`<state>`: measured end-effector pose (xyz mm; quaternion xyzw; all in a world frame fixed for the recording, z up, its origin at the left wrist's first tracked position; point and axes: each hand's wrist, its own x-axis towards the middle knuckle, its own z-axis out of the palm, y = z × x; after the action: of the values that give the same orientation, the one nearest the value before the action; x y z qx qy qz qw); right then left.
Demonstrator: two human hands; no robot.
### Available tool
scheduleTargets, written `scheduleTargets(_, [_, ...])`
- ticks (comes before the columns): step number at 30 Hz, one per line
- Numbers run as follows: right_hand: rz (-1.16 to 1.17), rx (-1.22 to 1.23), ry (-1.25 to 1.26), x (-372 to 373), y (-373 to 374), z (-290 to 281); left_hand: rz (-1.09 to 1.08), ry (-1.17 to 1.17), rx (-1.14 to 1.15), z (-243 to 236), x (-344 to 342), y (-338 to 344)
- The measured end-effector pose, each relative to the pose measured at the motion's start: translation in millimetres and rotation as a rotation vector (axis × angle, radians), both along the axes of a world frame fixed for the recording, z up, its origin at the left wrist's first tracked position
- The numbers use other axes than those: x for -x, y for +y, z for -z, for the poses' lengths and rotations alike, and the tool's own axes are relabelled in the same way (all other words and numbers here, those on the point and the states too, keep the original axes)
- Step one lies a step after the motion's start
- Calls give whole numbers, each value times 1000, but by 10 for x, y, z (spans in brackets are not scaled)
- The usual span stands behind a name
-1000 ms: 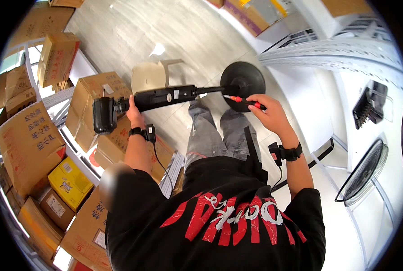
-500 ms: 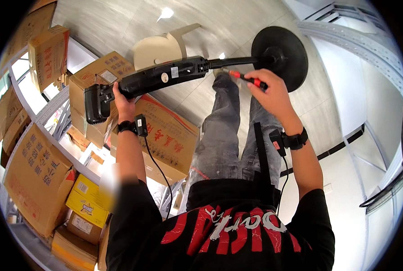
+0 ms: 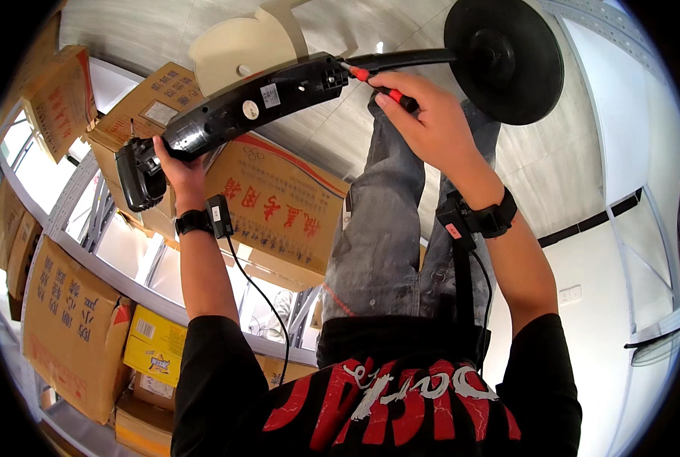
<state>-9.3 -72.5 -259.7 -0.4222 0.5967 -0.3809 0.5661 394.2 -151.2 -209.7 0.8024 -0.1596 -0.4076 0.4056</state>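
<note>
Screwdriver, red-tipped and dark, sits clamped in the worker's right hand at one o'clock. The left hand, at ten, stays wrapped around the lower end of the black housing. Half a second ago the bit was short of the housing; now it's at its twelve o'clock end, contact I can't tell. Farther out, the round black base lies toward half past one, the cream stool at eleven.

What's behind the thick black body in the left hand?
Past the upper edge of the black body, a beige stool partly shows; below, floor and a cardboard box. Whatever the body covers is hidden.
</note>
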Motion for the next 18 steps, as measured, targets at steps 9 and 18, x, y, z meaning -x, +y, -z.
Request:
scheduleTargets(9, [-17,79,52,-131,40,160,-20,44,-37,-86,236,75])
scheduleTargets(18, [55,-58,65,-174,-21,179,-9,-11,-53,86,-64,145])
